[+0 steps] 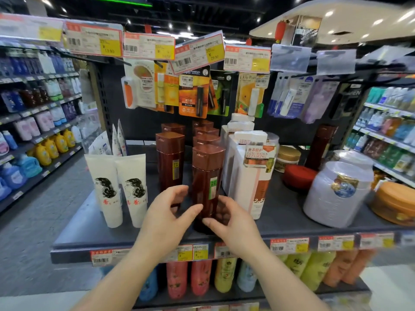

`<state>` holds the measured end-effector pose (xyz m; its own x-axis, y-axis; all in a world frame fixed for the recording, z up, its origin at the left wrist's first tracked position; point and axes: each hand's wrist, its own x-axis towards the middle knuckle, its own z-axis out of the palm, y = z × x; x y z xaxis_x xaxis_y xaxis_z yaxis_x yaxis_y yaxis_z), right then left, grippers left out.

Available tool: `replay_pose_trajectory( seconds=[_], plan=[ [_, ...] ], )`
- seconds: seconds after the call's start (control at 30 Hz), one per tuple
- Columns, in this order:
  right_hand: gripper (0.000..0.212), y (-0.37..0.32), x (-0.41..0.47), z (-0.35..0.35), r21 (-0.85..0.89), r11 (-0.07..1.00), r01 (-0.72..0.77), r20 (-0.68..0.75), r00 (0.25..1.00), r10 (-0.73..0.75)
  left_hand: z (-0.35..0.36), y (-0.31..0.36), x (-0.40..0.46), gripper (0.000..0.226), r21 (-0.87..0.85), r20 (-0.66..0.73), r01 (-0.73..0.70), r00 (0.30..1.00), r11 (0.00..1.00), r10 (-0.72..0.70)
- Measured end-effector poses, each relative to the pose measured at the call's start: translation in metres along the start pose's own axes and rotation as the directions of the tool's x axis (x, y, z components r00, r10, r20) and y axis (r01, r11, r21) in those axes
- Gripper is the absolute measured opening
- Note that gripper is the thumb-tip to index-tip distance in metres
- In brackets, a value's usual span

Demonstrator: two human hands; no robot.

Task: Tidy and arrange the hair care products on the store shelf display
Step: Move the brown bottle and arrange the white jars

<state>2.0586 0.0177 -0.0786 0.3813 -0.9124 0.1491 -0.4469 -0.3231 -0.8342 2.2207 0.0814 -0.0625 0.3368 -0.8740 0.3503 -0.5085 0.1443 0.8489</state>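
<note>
Both my arms reach forward and up from the bottom of the view, and my two hands meet around one brown bottle point(206, 187) at the front of the dark shelf point(292, 218). My left hand point(166, 212) is on the bottle's left side, with the thumb pressed on its front and the fingers point(179, 191) curled toward it. My right hand point(231, 223) is on the right side, low down, with the thumb across the front near the bottom and the other fingers wrapped behind. So both hands are grasping the brown bottle.

The bottle stands straight up on the shelf. Its long side runs up and down, and its flat brown cap points up. A small green and white sticker on it faces me.

More brown bottles point(170, 153) stand in rows just behind it and to its left. Two white tubes point(119, 187) with a drawing of a lady's hair stand cap down, well to the left. A big white pack point(251, 173) stands just beside the bottle on the right. A large white tub point(336, 194) sits farther right.
</note>
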Motion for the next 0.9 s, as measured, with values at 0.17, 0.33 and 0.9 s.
replay_pose_trajectory(
  seconds=[0.17, 0.33, 0.9],
  plan=[
    [0.046, 0.004, -0.019, -0.015, -0.114, 0.992, 0.044, -0.109, 0.992, -0.057, -0.007, 0.016, -0.025, 0.036, 0.257, -0.051, -0.210, 0.972, 0.943, 0.230],
    [0.038, 0.016, -0.037, -0.061, -0.309, 0.940, 0.144, -0.104, 0.977, -0.184, 0.026, 0.041, -0.041, 0.047, 0.445, 0.051, -0.352, 0.928, 0.824, 0.369],
    [0.041, 0.107, -0.082, -0.337, -0.656, 0.711, 0.253, -0.179, 0.863, -0.472, 0.250, 0.207, -0.042, 0.055, 0.731, 0.174, -0.362, 0.919, 0.578, 0.355]
  ],
)
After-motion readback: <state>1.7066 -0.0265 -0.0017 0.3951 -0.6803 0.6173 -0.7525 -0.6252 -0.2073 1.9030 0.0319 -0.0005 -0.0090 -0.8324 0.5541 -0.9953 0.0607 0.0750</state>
